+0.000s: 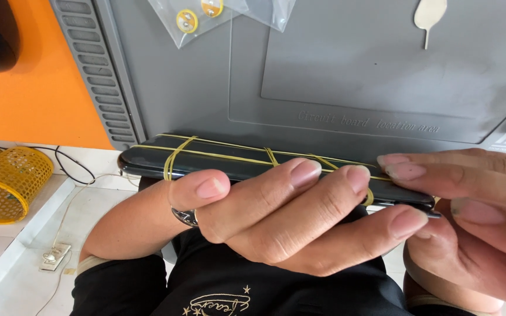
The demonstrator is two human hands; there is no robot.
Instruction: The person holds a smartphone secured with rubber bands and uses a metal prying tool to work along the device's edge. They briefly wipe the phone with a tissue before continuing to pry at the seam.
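Gripping a dark phone [147, 161] bound with yellow rubber bands [174, 155], left hand [276, 216] cradles it, right hand [469, 205] pinching its end

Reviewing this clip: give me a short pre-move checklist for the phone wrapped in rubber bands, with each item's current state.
1. Left hand supports the black slab-shaped phone from below: ok.
2. Right hand grips the phone's right end: ok.
3. Yellow rubber bands wrap the phone, none visibly snapped: ok.
4. Bands evenly spaced: not ok, they cross and bunch.
5. Phone screen condition: cannot tell.
6. Grey rubber work mat lies behind the phone: ok.
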